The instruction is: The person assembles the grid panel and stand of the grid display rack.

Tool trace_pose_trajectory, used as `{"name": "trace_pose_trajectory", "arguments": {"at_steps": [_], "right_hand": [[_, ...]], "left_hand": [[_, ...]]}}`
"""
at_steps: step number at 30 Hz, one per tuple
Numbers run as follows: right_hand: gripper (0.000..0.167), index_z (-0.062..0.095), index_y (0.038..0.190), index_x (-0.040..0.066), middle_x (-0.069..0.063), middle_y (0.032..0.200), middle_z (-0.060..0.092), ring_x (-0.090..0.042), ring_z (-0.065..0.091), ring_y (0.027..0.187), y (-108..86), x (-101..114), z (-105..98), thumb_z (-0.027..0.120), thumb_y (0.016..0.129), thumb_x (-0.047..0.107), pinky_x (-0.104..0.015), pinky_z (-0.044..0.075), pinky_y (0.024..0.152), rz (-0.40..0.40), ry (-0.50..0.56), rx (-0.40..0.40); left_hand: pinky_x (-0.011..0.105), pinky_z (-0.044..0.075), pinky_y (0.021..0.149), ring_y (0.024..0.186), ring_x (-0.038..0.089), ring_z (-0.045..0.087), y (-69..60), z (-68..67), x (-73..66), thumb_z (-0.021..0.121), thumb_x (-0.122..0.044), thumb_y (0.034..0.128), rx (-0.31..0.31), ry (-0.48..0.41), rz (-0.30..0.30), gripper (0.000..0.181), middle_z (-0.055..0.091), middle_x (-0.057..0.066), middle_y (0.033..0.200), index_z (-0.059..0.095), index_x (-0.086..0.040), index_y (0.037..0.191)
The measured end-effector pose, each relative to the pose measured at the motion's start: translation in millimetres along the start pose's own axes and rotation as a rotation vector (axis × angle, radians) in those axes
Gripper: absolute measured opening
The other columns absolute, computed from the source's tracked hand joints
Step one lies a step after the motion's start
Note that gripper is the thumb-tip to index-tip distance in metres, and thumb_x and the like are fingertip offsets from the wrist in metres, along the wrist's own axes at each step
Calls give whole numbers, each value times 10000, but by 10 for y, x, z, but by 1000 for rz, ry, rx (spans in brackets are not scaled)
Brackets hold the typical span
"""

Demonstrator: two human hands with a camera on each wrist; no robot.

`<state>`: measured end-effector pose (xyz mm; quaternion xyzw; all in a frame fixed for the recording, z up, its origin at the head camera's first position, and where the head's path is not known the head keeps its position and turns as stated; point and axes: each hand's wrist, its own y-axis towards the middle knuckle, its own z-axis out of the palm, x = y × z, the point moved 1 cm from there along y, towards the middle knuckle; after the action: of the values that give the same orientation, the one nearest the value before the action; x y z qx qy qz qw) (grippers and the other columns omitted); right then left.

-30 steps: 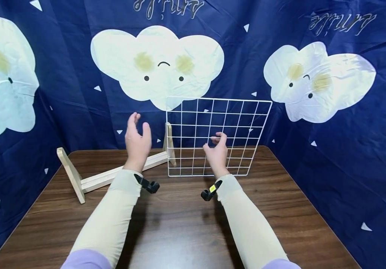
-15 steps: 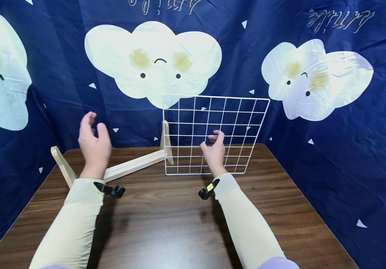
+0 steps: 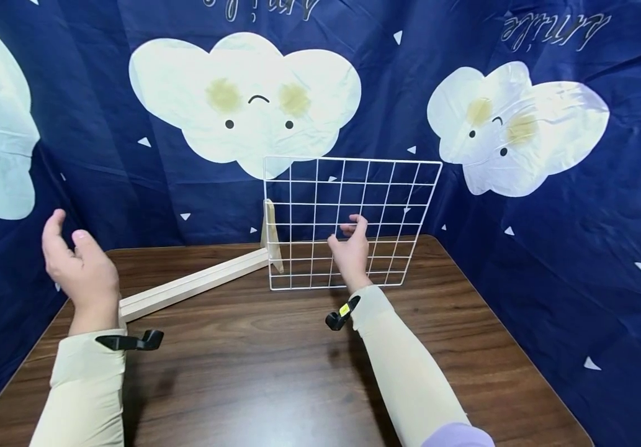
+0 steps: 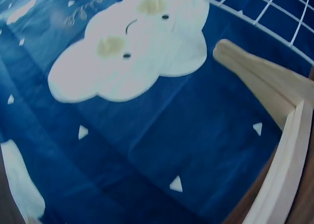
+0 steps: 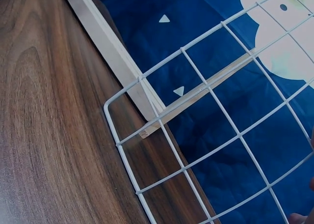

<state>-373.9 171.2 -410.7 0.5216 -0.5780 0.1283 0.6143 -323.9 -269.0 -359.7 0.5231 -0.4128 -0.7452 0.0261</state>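
Note:
My right hand grips a white wire grid panel near its middle, with thumb and fingers bent at the wires. Upright, the panel's lower edge is at the table, in front of the right end of a wooden stand. That stand has a long pale rail and a tapered end piece, seen through the wires in the right wrist view. Holding nothing, my left hand is raised at the stand's left end and hides that end piece. The left wrist view shows the stand's rail and far end piece.
The brown wooden table reaches back to a dark blue curtain printed with white clouds and triangles. The curtain closes the back and both sides. A black wrist mount sits on my left sleeve, another mount on the right.
My left hand has moved left, from near the middle of the rail to the stand's left end. The right hand stays at the grid panel. The head view has shifted slightly.

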Motion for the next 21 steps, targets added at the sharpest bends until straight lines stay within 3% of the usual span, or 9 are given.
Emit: {"name": "trace_pose_trajectory", "arguments": {"at_steps": [3, 10, 15, 17, 21], "right_hand": [[613, 447, 1322, 110, -118, 1129, 699, -291, 633, 1088, -6, 4, 1, 736, 788, 29, -443, 520, 917, 1, 6, -8], [622, 448, 1335, 115, -93, 1133, 698, -262, 633, 1089, 1, 10, 4, 753, 797, 47, -381, 508, 922, 9, -15, -7], [619, 444, 1335, 111, -139, 1147, 693, -303, 631, 1104, -10, 3, 2, 750, 800, 52, -414, 503, 928, 3, -4, -6], [615, 445, 1329, 112, -136, 1139, 692, -321, 632, 1108, -10, -4, 4, 748, 797, 47, -436, 506, 934, -5, 1, -10], [618, 443, 1327, 115, -127, 1133, 691, -322, 633, 1102, -3, -7, 7, 746, 794, 45, -449, 509, 942, -16, 2, -8]], "left_hand": [[173, 260, 1123, 1356, 23, 428, -28, -96, 86, 470, -155, 1009, 10, 33, -66, 428, 536, -46, 1470, 562, -205, 1424], [121, 276, 1086, 1323, 59, 442, -76, -182, 331, 418, -132, 1046, 1, -46, -283, 416, 524, -29, 1453, 510, -164, 1451], [120, 294, 1049, 1265, 50, 465, -146, -170, 611, 428, -236, 1061, 72, -73, -376, 393, 564, -42, 1402, 528, -234, 1442], [142, 304, 1043, 1237, 41, 485, -185, -147, 675, 436, -275, 1066, 92, -59, -383, 371, 598, -43, 1360, 564, -239, 1412], [157, 312, 999, 1170, 32, 512, -197, -97, 733, 469, -327, 1067, 56, -73, -420, 277, 659, -86, 1186, 677, -268, 1240]]}}
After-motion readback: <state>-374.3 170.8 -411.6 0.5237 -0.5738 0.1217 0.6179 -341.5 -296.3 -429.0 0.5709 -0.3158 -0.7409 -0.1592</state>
